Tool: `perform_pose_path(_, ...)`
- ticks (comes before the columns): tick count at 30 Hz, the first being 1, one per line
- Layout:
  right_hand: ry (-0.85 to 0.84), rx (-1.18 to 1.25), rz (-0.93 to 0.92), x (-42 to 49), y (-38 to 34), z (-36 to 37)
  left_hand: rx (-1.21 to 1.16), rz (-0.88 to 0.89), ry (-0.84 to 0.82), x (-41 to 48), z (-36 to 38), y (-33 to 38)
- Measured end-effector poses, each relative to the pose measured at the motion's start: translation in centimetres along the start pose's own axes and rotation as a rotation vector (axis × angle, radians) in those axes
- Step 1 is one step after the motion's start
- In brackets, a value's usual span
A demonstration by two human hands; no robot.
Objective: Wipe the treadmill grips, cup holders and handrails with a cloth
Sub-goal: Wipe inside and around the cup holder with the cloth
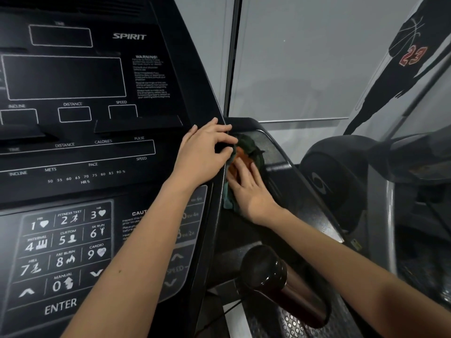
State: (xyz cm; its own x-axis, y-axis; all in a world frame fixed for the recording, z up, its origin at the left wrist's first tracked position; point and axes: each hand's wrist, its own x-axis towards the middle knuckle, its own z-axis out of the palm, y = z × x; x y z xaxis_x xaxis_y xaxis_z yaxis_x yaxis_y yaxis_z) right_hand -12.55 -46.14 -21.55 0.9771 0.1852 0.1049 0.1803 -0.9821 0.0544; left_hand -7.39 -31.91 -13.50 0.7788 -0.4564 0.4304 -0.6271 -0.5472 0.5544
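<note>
A dark green and orange cloth (246, 148) lies bunched in the right cup holder (269, 152) beside the treadmill console. My right hand (249, 191) presses flat on the cloth, fingers straight and pointing into the holder. My left hand (203, 152) rests on the console's right edge, its fingertips curled over the rim and touching the cloth's upper left part. A glossy dark handrail grip (283, 286) juts out below the cup holder, untouched.
The treadmill console (80, 147) with its display windows and keypad (66, 250) fills the left half. A second machine with a round dark housing (341, 181) stands close on the right. A grey wall with a basketball-player silhouette (395, 74) is behind.
</note>
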Motion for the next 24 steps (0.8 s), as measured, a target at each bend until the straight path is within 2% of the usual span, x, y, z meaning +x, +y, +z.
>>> perform_pose_path(2,0.19,-0.149,0.061,1.1,-0.1,0.1,-0.005,-0.005,-0.005,-0.1,0.0,0.0)
perform_pose_path(5,0.216,-0.188,0.201,2.3,0.8,-1.6,-0.036,-0.009,-0.002,-0.2,-0.1,0.0)
perform_pose_path(9,0.119,-0.145,0.33,0.7,3.0,-2.8,-0.033,-0.008,-0.004,-0.2,-0.1,-0.1)
perform_pose_path(18,0.021,-0.136,0.315,-5.2,2.5,-3.3,0.031,-0.011,-0.015,-1.6,-0.4,0.2)
perform_pose_path(24,-0.044,0.038,0.347,-6.5,0.5,-4.4,0.144,0.013,-0.003,-5.2,-0.7,0.8)
